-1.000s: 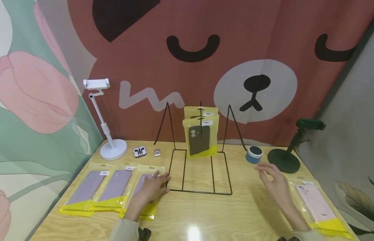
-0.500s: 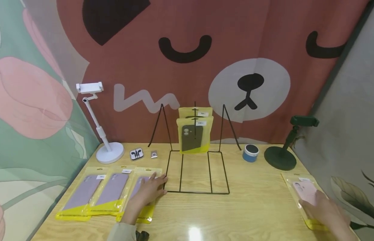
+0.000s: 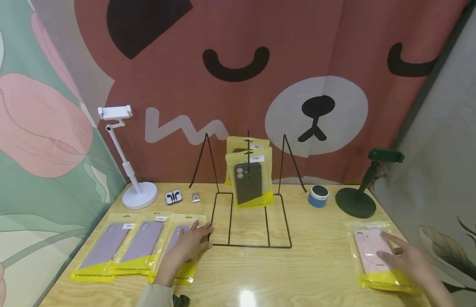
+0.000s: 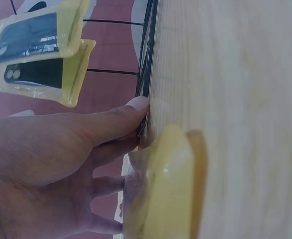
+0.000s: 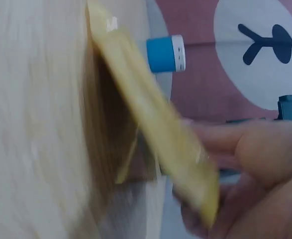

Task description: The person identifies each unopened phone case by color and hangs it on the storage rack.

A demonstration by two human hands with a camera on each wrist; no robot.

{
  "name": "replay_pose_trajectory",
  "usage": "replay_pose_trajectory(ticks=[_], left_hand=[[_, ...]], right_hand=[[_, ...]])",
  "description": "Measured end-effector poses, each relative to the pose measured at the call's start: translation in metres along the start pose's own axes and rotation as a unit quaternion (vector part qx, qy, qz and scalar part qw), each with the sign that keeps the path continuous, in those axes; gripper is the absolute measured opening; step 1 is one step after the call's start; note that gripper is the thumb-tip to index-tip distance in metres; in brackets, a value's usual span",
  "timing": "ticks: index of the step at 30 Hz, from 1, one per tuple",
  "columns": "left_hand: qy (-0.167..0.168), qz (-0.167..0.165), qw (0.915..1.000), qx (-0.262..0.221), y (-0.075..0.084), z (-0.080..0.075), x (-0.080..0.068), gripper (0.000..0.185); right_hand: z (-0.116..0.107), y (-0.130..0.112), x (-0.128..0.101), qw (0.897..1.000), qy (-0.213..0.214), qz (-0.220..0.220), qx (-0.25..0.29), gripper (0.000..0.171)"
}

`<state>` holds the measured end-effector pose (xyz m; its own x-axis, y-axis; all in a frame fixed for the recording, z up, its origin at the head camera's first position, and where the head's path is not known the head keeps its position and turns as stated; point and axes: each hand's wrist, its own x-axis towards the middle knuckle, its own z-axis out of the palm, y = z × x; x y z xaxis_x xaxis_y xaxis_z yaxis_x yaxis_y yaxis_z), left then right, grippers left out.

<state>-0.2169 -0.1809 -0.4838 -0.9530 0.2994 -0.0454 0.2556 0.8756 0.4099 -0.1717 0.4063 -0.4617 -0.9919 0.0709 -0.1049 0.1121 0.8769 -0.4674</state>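
Observation:
My left hand (image 3: 192,241) lies flat with straight fingers on the rightmost of three purple phone-case packs (image 3: 175,252). In the left wrist view the left hand's thumb (image 4: 121,117) touches the black wire rack (image 4: 148,50) beside that yellow-edged pack (image 4: 165,189). My right hand (image 3: 400,256) is on a pink phone-case pack (image 3: 370,253) at the table's right. The right wrist view shows this pack (image 5: 150,129) tilted up off the wood, pinched between thumb and fingers (image 5: 255,164). Two dark case packs (image 3: 250,181) hang on the wire rack (image 3: 253,246).
A blue round speaker (image 3: 318,195) and a dark green phone stand (image 3: 355,202) stand at the back right. At the back left are a white phone stand (image 3: 139,195), an earphone box (image 3: 173,197) and a small silver item (image 3: 196,197). Two more purple packs (image 3: 122,245) lie left.
My right hand went from near the blue speaker to the pink pack, which has slid left and tipped up. The front dark pack on the rack swung forward. My left hand stayed put.

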Motion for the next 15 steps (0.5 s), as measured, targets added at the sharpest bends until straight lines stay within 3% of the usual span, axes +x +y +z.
replay_pose_trajectory(ticks=[6,11,15], left_hand=[[-0.004,-0.002,1.0000,0.000,0.000,0.000,-0.001,0.051],[-0.006,0.000,0.9999,-0.008,0.001,0.000,-0.001,0.050],[0.001,0.001,1.0000,-0.004,0.001,0.000,-0.001,0.050]], right_hand=[[0.014,-0.026,-0.012,0.992,0.055,-0.082,0.081,0.047],[0.010,-0.064,-0.024,0.991,0.058,-0.076,0.095,0.043],[0.005,-0.099,-0.036,0.983,0.083,-0.118,0.111,0.036]])
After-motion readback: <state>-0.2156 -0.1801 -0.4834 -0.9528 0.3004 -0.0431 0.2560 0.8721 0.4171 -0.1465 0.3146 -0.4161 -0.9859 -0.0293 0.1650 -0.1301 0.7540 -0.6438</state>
